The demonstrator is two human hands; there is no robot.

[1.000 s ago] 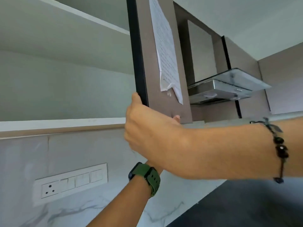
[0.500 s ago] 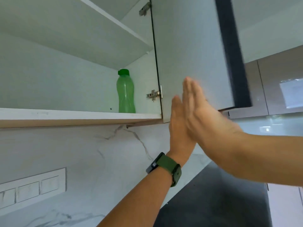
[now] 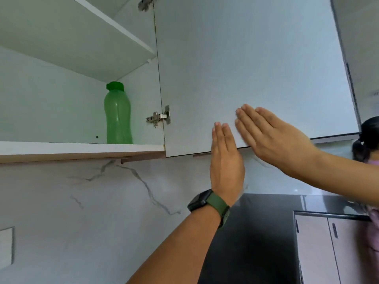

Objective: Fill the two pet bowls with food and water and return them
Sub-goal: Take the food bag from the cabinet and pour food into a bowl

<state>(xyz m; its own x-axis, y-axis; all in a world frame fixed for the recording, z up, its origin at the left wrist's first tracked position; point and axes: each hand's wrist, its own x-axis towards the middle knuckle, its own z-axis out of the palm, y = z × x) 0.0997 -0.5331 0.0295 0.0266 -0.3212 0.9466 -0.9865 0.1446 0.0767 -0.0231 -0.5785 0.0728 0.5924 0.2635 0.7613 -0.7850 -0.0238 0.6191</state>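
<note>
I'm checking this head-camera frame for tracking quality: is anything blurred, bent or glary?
Head view: both hands, left hand and right hand, look fairly sharp; the cabinet door edges bow from wide-angle distortion; light is soft and even, the green bottle clear, with mild glare on the dark countertop.

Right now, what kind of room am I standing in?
Most likely a home kitchen: an open wall cabinet with a green water bottle on its shelf, a marble-look backsplash, and a dark countertop below.
</note>
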